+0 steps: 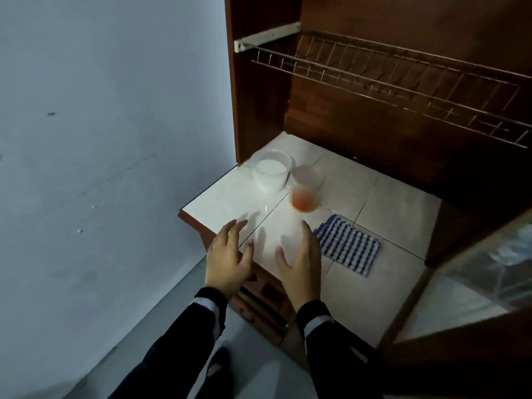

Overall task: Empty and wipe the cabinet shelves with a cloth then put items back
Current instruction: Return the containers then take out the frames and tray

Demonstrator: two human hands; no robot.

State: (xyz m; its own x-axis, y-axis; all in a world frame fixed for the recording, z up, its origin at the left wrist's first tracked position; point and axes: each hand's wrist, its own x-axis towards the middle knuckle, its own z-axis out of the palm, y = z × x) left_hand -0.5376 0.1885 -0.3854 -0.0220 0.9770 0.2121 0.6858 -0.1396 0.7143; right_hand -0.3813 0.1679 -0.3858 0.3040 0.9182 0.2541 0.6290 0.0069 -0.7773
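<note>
Head view. We take the checked cloth [348,244] as the reference item; it lies flat and folded on the tiled counter [397,208], inside the open lower bay of the brown cabinet [259,82]. We locate the right hand [302,260] just left of the cloth, its outer edge close beside the cloth's near-left border; we cannot tell whether they touch. We locate the left hand [229,254] further left of the cloth, apart from the right hand, over the counter's front-left corner. Both hands have their fingers spread and extended, and neither holds anything. Dark sleeves [319,323] with a pale band cover both wrists. Beyond the cloth and to its left stands a clear tub [305,191] with orange contents at the bottom, blurred in this view. A white tub [270,175] stands further from the cloth on the same side, just beside the clear tub; we cannot tell whether the two touch. Above the cloth, a wire rack [388,82] spans the cabinet. To the right of the cloth, a glazed door [489,269] stands open. Below and left of the cloth, under the hands, wooden drawer fronts [259,300] show
</note>
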